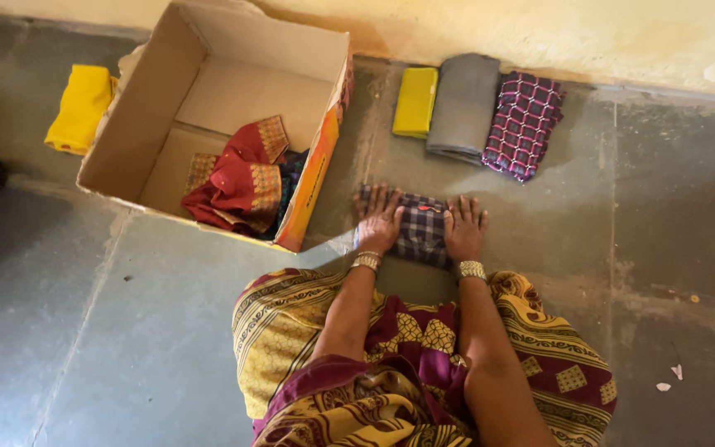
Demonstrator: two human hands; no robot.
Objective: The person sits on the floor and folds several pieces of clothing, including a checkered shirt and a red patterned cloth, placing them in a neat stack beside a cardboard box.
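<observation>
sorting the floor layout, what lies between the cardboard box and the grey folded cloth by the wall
In the head view, a yellow folded cloth lies on the floor between the cardboard box and the grey folded cloth, touching the grey one.

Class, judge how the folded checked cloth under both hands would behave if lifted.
The checked cloth probably sags and unfolds: it is soft fabric, pressed flat by the left hand and right hand. Likely light, being thin. Unlikely to roll, lying flat on the floor.

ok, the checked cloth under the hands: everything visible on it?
The checked cloth is a dark plaid fabric with pale lines and a small red mark on top. It lies folded into a compact block, flat on the grey floor just right of the cardboard box. The left hand and right hand press flat on its ends.
</observation>
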